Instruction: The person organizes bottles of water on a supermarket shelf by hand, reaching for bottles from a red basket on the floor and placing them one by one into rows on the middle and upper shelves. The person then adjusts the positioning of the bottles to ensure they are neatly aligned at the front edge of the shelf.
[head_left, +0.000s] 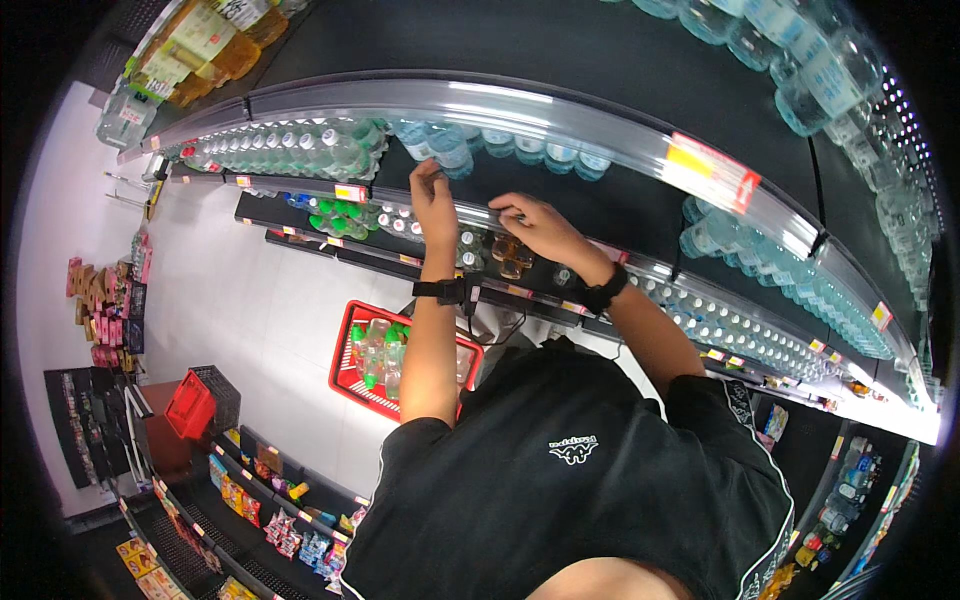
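My left hand (431, 186) reaches up to the front of a cooler shelf, fingertips at the lower end of a pale blue water bottle (451, 150); whether they grip it is unclear. My right hand (525, 219) is over the clear shelf edge (480, 215), fingers bent and apart, holding nothing visible. More blue bottles (561, 156) stand in a row behind that edge. Green-tinted bottles with white caps (300, 146) fill the section to the left. Below my left forearm, a red shopping basket (343, 352) on the floor holds several clear bottles with green caps (373, 356).
An upper shelf edge (525, 101) with a price tag curves above my hands. Lower shelves hold amber bottles (512, 255) and white-capped bottles (720, 319). Red and black baskets (193, 405) stand at the left, near snack shelves (281, 532).
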